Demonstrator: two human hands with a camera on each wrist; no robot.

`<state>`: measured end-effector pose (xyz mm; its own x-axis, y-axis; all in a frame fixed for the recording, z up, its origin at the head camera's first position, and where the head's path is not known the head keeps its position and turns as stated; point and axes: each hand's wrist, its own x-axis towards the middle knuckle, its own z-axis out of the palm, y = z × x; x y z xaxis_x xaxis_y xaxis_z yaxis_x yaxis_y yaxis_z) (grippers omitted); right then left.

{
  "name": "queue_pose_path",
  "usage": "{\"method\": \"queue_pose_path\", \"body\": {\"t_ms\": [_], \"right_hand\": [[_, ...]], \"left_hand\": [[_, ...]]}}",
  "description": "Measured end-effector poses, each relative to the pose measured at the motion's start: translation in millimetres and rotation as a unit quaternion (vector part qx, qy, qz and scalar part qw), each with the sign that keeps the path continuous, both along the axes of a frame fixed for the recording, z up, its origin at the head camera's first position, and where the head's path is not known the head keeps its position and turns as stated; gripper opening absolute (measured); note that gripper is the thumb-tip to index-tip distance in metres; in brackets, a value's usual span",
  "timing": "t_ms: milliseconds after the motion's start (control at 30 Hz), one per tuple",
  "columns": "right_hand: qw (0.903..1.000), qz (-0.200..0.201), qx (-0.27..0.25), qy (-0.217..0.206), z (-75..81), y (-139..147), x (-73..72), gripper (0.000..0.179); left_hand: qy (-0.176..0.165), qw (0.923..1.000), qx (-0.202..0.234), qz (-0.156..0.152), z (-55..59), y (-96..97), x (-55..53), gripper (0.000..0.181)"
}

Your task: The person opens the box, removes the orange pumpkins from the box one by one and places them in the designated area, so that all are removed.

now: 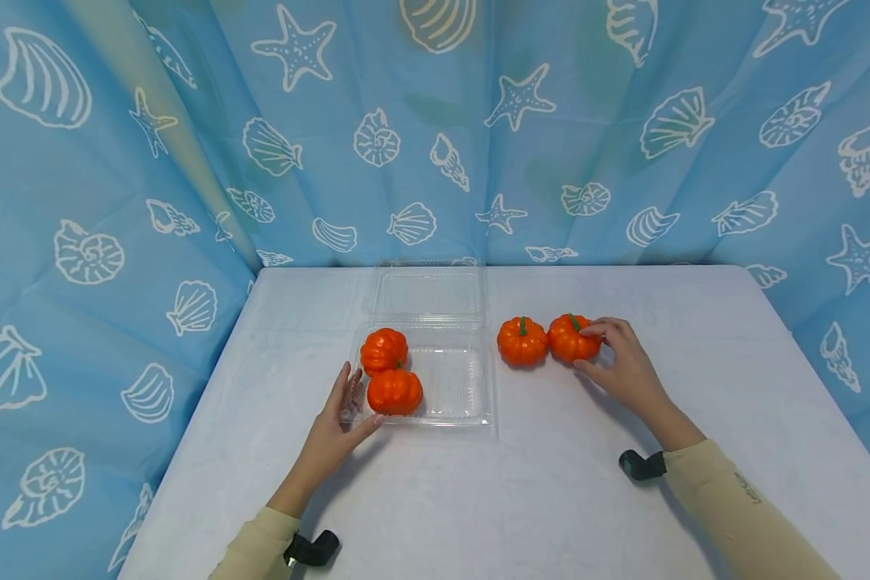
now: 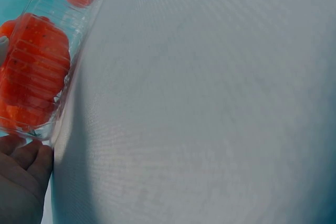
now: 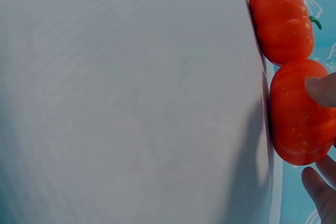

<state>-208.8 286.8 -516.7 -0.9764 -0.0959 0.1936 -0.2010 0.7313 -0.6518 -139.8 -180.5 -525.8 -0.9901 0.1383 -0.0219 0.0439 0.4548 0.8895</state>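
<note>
A clear plastic clamshell container [image 1: 455,420] lies with its lid folded back, two orange toy pumpkins [image 1: 395,393] in its left half. My left hand [image 1: 337,431] rests at its front left corner, fingers extended along the left wall and thumb at the front edge. Seen from the left wrist, the fingers [image 2: 37,161] are right at the container's end. To the right of the container, two more pumpkins sit side by side. My right hand [image 1: 622,366] grips the right-hand pumpkin [image 1: 571,340]; its thumb [image 3: 321,89] overlaps the near side. The other pumpkin [image 1: 522,343] stands against it.
The raised lid [image 1: 428,292] reaches toward the back edge of the white-covered table [image 1: 551,499]. Blue curtains [image 1: 435,97] with white shell and starfish prints hang behind and at both sides. Dark wrist cameras [image 1: 641,466] sit low by both sleeves.
</note>
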Motion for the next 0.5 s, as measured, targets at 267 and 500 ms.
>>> {"method": "queue_pose_path", "body": {"t_ms": [267,500], "right_hand": [[0.9996,0.005,-0.005,0.026,4.5,-2.3,3.0,0.045],[0.9974,0.016,-0.013,0.069,12.4,-10.9,4.8,0.038]], "left_hand": [[0.0,1.0,-0.007,0.0,1.4,0.1,0.3,0.1],[-0.001,0.9999,-0.012,0.002,1.7,-0.5,0.5,0.102]]}}
